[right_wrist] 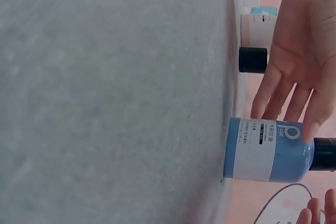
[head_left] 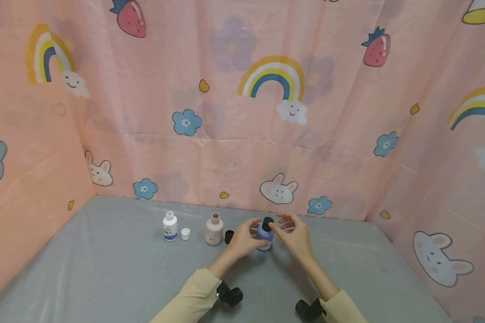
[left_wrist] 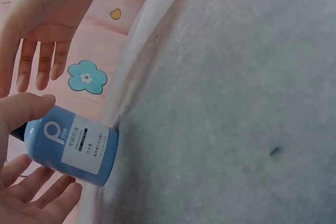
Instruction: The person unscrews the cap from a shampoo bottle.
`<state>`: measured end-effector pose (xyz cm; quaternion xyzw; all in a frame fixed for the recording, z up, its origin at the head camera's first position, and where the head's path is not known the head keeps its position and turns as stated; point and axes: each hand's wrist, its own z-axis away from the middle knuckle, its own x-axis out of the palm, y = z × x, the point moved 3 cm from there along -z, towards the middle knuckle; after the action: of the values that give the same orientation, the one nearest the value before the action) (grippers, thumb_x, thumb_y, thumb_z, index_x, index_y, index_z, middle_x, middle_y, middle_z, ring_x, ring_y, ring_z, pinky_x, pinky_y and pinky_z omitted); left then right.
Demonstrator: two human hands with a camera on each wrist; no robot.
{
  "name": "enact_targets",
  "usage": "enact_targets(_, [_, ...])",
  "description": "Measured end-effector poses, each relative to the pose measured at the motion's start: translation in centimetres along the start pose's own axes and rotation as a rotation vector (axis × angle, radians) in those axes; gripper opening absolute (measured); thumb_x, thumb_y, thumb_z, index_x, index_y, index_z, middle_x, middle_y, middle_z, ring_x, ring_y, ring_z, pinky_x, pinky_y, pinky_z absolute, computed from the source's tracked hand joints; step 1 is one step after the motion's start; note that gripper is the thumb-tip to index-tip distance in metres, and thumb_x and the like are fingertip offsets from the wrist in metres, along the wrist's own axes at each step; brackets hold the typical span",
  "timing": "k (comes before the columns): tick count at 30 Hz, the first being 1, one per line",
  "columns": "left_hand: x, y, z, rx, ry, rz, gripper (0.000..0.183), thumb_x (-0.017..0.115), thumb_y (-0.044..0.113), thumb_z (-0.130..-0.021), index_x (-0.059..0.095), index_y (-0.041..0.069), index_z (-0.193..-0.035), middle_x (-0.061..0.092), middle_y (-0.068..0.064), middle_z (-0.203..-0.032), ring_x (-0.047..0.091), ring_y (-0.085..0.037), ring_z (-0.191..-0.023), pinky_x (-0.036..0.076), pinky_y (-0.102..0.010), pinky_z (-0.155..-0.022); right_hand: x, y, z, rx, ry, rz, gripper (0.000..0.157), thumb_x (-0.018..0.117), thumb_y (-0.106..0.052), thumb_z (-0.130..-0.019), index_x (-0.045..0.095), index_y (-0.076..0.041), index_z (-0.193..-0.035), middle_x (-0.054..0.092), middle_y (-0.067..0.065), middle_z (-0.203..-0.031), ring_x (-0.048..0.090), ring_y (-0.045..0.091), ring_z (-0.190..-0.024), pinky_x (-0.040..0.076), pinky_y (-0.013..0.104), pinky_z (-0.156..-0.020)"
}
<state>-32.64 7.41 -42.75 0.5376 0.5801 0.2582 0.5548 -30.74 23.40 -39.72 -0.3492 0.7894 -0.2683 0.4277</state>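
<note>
A blue bottle (head_left: 265, 237) with a black cap (head_left: 268, 223) stands upright on the table. My left hand (head_left: 244, 240) holds it, thumb on its front and fingers around the back. In the left wrist view the blue bottle (left_wrist: 73, 145) shows a white label. Beside the cap is my right hand (head_left: 296, 237), its fingers spread and the thumb tip at the cap; whether the thumb touches it I cannot tell. The right wrist view shows right-hand fingertips (right_wrist: 315, 211) apart from the bottle (right_wrist: 268, 150).
Left of my hands stand an uncapped pale pink bottle (head_left: 214, 231) with a loose black cap (head_left: 228, 236), and an uncapped white bottle (head_left: 170, 228) with a small white cap (head_left: 185, 233). A pink printed curtain (head_left: 226, 152) hangs behind the grey table (head_left: 105, 269).
</note>
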Motion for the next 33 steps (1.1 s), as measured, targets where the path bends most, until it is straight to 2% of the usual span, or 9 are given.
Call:
enact_targets(5, [0.5, -0.1, -0.2, -0.005, -0.004, -0.004, 0.066, 0.081, 0.010, -0.073, 0.052, -0.003, -0.130, 0.061, -0.023, -0.124, 0.065, -0.035, -0.105, 0.054, -0.044, -0.085, -0.2, 0.1, 0.0, 0.029, -0.038, 0.000, 0.041, 0.079, -0.024, -0.079, 0.065, -0.006, -0.112, 0.069, 0.015, -0.099, 0.065, 0.028, -0.085, 0.051, 0.024, -0.071])
enact_targets(12, [0.7, -0.4, -0.3, -0.024, 0.005, 0.013, 0.065, 0.081, 0.010, -0.073, 0.052, -0.001, -0.130, 0.061, -0.025, -0.123, 0.065, -0.037, -0.105, 0.055, -0.045, -0.084, 0.0, 0.1, 0.0, 0.081, -0.108, 0.011, 0.052, 0.078, -0.030, -0.079, 0.060, -0.007, -0.121, 0.065, 0.014, -0.109, 0.064, 0.028, -0.090, 0.052, 0.032, -0.075])
enact_targets(20, [1.2, -0.7, -0.1, -0.035, 0.039, -0.018, 0.061, 0.081, 0.009, -0.073, 0.054, -0.001, -0.126, 0.062, -0.025, -0.119, 0.065, -0.037, -0.103, 0.053, -0.048, -0.085, -0.1, 0.1, 0.1, 0.066, -0.110, -0.004, 0.052, 0.079, -0.025, -0.079, 0.059, -0.004, -0.122, 0.064, 0.020, -0.110, 0.064, 0.029, -0.088, 0.054, 0.036, -0.075])
enact_targets(33, [1.5, -1.3, -0.1, -0.040, 0.083, -0.015, 0.059, 0.083, 0.009, -0.072, 0.053, 0.000, -0.122, 0.064, -0.021, -0.114, 0.065, -0.032, -0.099, 0.054, -0.045, -0.083, 0.1, 0.1, 0.2, 0.086, -0.112, 0.006, 0.051, 0.079, -0.026, -0.078, 0.060, -0.007, -0.122, 0.065, 0.014, -0.110, 0.065, 0.027, -0.088, 0.054, 0.035, -0.074])
